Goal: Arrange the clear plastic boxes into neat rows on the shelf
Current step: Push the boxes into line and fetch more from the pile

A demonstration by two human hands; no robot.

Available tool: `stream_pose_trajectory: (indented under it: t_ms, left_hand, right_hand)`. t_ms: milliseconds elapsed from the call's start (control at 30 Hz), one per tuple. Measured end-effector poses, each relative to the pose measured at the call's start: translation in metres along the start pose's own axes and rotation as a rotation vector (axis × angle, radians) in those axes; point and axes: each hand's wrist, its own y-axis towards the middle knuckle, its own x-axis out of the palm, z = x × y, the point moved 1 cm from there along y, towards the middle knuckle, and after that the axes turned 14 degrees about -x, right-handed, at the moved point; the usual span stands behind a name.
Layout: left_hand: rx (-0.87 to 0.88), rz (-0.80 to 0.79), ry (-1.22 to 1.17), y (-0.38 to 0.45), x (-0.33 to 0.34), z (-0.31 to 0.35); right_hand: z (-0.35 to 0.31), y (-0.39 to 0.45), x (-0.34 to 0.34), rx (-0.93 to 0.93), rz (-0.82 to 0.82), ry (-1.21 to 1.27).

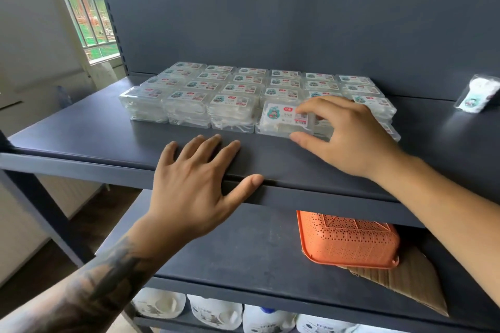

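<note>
— Clear plastic, thin-walled, that was all the box (pixel 284 119) under my right hand (pixel 349 138) was. I judged it light and a bit springy, smooth enough to skate on the painted shelf (pixel 81 130) if nudged.

— So where did you take it?

— By the short sides. My thumb sat against its near edge, my fingertips (pixel 301 111) lay across the label on the lid, so the hand was closed lightly on that box, not clamped. A hard squeeze would probably have bowed the lid.

— And the rest of them?

— The other boxes (pixel 216 89) stood beyond and to the left of that hand, already in rows running back toward the rear panel, stacked two or so deep. More sat behind my knuckles, partly hidden. The one I held was the front box of its column, sticking out slightly nearer me than its neighbours.

— Your left hand (pixel 194 184)?

— Spread flat and empty on the shelf's front lip, thumb along the edge, well short of the front row.
</note>
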Motion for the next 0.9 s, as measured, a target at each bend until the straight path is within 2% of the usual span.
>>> stream_pose_trajectory:
  t_ms: [333, 533, 767, 900]
  left_hand:
    - [-0.006, 0.011, -0.012, -0.002, -0.001, 0.001]
    - [0.01, 0.087, -0.089, -0.004, 0.007, -0.003]
    - [0.019, 0.128, -0.118, -0.002, 0.014, -0.005]
    - [-0.002, 0.07, -0.08, -0.004, 0.008, 0.006]
  right_hand:
    - [0.011, 0.025, 0.027, 0.081, -0.048, -0.082]
    - [0.004, 0.021, 0.029, 0.154, -0.065, -0.155]
    - [-0.009, -0.006, 0.014, 0.212, 0.107, -0.202]
    - [-0.024, -0.045, -0.005, 0.303, -0.065, -0.147]
